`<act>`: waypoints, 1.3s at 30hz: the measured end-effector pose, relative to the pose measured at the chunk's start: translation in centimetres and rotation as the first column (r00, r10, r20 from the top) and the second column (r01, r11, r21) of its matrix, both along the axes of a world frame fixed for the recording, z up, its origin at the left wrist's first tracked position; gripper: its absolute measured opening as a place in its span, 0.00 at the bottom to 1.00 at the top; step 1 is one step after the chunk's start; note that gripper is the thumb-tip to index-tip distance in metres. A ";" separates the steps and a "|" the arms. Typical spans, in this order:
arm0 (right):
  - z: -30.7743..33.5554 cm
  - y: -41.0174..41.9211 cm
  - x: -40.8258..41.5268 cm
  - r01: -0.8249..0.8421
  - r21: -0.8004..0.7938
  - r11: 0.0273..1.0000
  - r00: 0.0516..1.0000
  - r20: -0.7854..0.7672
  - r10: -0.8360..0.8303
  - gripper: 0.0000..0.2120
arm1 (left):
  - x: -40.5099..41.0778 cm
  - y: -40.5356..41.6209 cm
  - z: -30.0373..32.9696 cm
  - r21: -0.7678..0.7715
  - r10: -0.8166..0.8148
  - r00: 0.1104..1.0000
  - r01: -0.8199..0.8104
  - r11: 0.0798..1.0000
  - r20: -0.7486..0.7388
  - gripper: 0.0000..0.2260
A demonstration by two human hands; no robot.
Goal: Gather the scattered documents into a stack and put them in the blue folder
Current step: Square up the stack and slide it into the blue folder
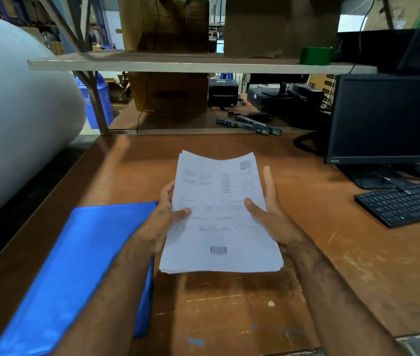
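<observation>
Here, white printed documents [219, 214], stacked, slightly fanned.

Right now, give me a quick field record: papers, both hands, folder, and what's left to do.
papers: one gathered stack of documents, held above the table
left hand: grips the stack's left edge, thumb on top
right hand: supports the right edge, fingers straight, thumb on top
blue folder: closed, flat on the table, left of the stack
loose sheets on table: none in view
remaining: open folder, insert stack
</observation>
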State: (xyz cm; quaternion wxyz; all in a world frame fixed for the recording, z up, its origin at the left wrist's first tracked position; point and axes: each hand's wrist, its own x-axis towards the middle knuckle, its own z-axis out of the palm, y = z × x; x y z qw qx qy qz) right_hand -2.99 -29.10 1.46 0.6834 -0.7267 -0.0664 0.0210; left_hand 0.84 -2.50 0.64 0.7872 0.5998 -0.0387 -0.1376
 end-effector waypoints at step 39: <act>-1.8 2.4 -0.1 0.296 -0.350 0.889 0.889 0.441 -0.123 0.32 | -2.7 -1.6 0.3 0.312 0.019 0.890 -0.180 0.933 0.456 0.30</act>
